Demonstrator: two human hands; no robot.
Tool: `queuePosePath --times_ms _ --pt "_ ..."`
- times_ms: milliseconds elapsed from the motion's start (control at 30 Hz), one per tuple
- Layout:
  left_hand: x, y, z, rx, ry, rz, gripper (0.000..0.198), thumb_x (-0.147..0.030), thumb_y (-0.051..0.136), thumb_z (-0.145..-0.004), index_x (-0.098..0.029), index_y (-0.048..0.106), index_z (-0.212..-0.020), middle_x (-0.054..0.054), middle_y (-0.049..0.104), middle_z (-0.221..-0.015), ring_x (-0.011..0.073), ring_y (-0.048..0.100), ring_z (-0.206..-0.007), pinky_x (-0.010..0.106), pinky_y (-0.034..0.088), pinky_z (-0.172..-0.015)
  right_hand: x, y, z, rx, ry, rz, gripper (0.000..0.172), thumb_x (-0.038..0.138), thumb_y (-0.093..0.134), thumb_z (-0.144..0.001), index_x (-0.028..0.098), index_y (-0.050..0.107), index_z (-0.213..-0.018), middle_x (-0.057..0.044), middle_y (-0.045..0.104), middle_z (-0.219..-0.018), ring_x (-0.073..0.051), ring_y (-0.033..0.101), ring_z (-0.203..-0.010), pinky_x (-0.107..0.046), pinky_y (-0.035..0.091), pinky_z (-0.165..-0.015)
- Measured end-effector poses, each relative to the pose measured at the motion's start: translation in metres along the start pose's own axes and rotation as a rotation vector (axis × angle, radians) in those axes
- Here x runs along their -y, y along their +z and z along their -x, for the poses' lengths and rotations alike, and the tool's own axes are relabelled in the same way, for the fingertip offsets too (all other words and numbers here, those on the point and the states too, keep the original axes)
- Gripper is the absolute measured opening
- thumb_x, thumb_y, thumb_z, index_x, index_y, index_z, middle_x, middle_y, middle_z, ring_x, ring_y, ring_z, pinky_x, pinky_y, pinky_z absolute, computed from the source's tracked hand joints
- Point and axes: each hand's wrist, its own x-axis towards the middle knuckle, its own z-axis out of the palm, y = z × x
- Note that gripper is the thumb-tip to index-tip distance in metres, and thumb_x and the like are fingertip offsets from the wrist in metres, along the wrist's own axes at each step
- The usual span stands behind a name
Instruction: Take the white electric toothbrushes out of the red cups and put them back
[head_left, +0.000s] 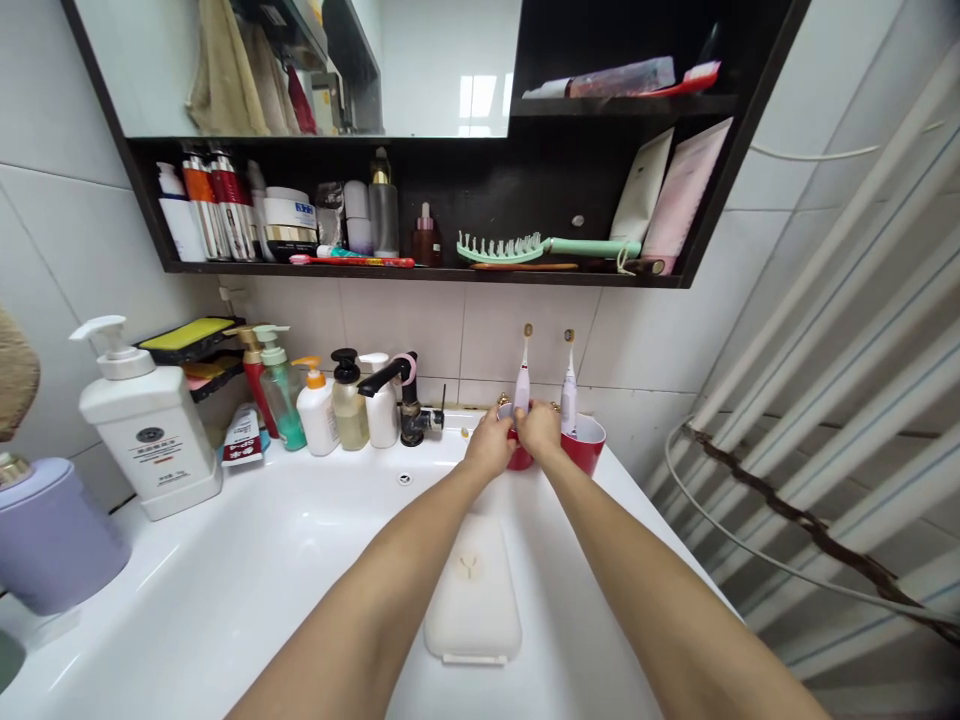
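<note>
At the back right of the washbasin, a small red cup (519, 458) sits between my hands. My left hand (489, 447) is closed around its left side. My right hand (540, 430) is closed at its right rim, close to the base of a pale pink electric toothbrush (523, 388) that stands upright there. My fingers hide much of the cup and the lower end of the brush. Just to the right, a second red cup (589, 455) with a white inside holds another electric toothbrush (570, 400).
A white lidded case (474, 600) lies in the washbasin (300, 600) below my forearms. A black faucet (409, 400) and several pump bottles (350, 405) line the back ledge. Overhead hangs a dark shelf (420, 268) with toiletries and a green hairbrush (510, 248). White pipes (810, 260) stand at right.
</note>
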Motion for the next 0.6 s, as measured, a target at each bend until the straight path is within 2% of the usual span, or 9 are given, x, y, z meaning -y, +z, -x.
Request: queuePosePath --times_ms 167,267,333,400,467,533,600 --pt "-0.007 -0.008 0.004 -0.028 -0.053 0.060 0.037 -0.006 0.048 -0.054 -0.013 0.047 -0.091 0.010 0.032 -0.114 0.0214 0.032 -0.102 0.033 0.024 -0.086 0.007 -0.007 0.002 -0.014 -0.009 -0.041 0.028 0.016 0.039 -0.061 0.005 0.053 -0.083 -0.017 0.053 -0.079 -0.023 0.048 -0.078 -0.030 0.033 -0.067" --pt "-0.016 -0.021 0.012 -0.077 -0.081 0.125 0.046 -0.003 0.049 -0.052 -0.016 0.044 -0.096 0.008 0.038 -0.107 0.0183 0.035 -0.099 0.030 0.025 -0.085 0.016 -0.021 0.014 -0.050 -0.053 -0.104 0.034 0.017 0.039 -0.061 0.008 0.049 -0.092 -0.015 0.050 -0.088 -0.023 0.044 -0.085 -0.030 0.032 -0.070" --pt "-0.026 -0.034 0.020 -0.114 -0.113 0.186 0.043 -0.006 0.047 -0.055 -0.016 0.043 -0.097 0.006 0.046 -0.094 0.0150 0.042 -0.088 0.028 0.030 -0.079 0.023 -0.034 0.028 -0.065 -0.089 -0.146 0.038 0.018 0.038 -0.062 0.010 0.045 -0.098 -0.012 0.050 -0.087 -0.020 0.045 -0.083 -0.030 0.033 -0.070" --pt "-0.041 -0.050 0.032 -0.142 -0.147 0.264 0.042 -0.010 0.043 -0.060 -0.015 0.038 -0.101 0.003 0.049 -0.076 0.0108 0.046 -0.070 0.026 0.036 -0.068 0.033 -0.050 0.048 -0.054 -0.114 -0.234 0.043 0.019 0.036 -0.063 0.012 0.039 -0.106 -0.006 0.052 -0.075 -0.016 0.048 -0.070 -0.028 0.036 -0.064" --pt "-0.061 -0.070 0.048 -0.157 -0.155 0.344 0.049 -0.012 0.039 -0.064 -0.016 0.025 -0.110 -0.003 0.046 -0.062 0.0065 0.043 -0.053 0.021 0.037 -0.056 0.046 -0.072 0.072 -0.017 -0.134 -0.456 0.049 0.019 0.034 -0.064 0.015 0.029 -0.113 0.001 0.047 -0.059 -0.012 0.045 -0.053 -0.025 0.037 -0.054" --pt "-0.087 -0.093 0.068 -0.141 -0.101 0.504 0.061 -0.013 0.039 -0.064 -0.021 0.009 -0.116 -0.007 0.042 -0.057 0.0032 0.037 -0.043 0.017 0.034 -0.048 0.062 -0.098 0.097 0.045 -0.166 -0.788 0.056 0.018 0.036 -0.065 0.021 0.017 -0.118 0.007 0.039 -0.051 -0.008 0.039 -0.044 -0.022 0.036 -0.047" --pt "-0.113 -0.114 0.090 -0.048 0.044 0.889 0.068 -0.012 0.042 -0.062 -0.027 0.004 -0.116 -0.009 0.038 -0.055 0.0017 0.033 -0.040 0.015 0.030 -0.044 0.079 -0.125 0.120 0.127 -0.216 -1.071 0.061 0.018 0.038 -0.065 0.027 0.012 -0.118 0.009 0.036 -0.049 -0.006 0.034 -0.040 -0.020 0.033 -0.043"
